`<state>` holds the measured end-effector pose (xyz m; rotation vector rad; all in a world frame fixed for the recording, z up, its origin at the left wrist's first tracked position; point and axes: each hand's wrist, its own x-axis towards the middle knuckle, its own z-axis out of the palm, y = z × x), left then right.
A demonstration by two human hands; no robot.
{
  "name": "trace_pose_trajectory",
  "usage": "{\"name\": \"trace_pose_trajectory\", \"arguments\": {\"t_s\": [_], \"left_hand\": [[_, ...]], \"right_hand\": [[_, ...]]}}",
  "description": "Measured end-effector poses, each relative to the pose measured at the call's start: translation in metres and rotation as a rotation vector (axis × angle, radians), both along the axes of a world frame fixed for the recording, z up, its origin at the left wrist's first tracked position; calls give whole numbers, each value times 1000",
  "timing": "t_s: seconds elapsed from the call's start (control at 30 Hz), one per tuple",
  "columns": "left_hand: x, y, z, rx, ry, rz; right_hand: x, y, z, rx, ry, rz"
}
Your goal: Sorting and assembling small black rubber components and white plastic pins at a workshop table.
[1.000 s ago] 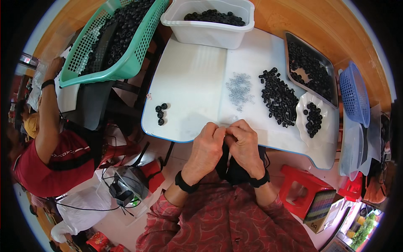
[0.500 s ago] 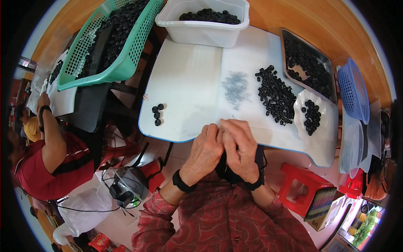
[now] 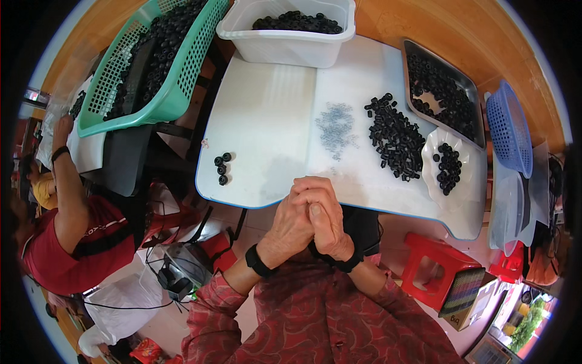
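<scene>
At the near edge of the white table (image 3: 260, 115), my left hand (image 3: 286, 230) and my right hand (image 3: 327, 227) are pressed together, both closed. My right fingers wrap over the left ones, and anything between them is hidden. Black wristbands circle both wrists. To the left of my hands, several small black ring-shaped parts (image 3: 222, 168) sit near the table's edge. Beyond my hands lies a scatter of tiny clear-grey pieces (image 3: 337, 128). On the right is a pile of small black cylindrical parts (image 3: 397, 141), beside a white scalloped plate (image 3: 431, 176) holding black round parts (image 3: 448, 170).
A white tub (image 3: 285, 50) of black parts stands at the back, a metal tray (image 3: 441, 126) at the far right. A green basket (image 3: 173, 109) is at left, a blue basket (image 3: 509, 130) at right. A red stool (image 3: 424, 273) stands below; a co-worker (image 3: 85, 236) sits at left.
My right fingers have folded from a pinching pose near the left fingertips to a clasp over the left hand. The view has shifted slightly; the parts on the table look the same.
</scene>
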<state>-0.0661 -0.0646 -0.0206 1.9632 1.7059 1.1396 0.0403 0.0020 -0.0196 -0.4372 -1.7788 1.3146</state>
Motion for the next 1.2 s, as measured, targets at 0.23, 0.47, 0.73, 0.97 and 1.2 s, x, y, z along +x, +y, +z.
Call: {"name": "trace_pose_trajectory", "arguments": {"t_s": [0.23,0.47,0.73,0.97,1.2], "left_hand": [[0,-17,-30,-182,131,41],[8,-11,-28,-241,-67,67],[9,-9,-24,-123,-190,147],[1,5,-7,86,-73,295],[3,-2,3,-132,-991,289]], "right_hand": [[0,-2,-1,-13,-5,-11],[0,-1,-7,15,42,-42],[-2,0,-7,32,-25,-21],[5,-5,10,-40,-16,-286],[22,-12,0,-44,-140,-277]]}}
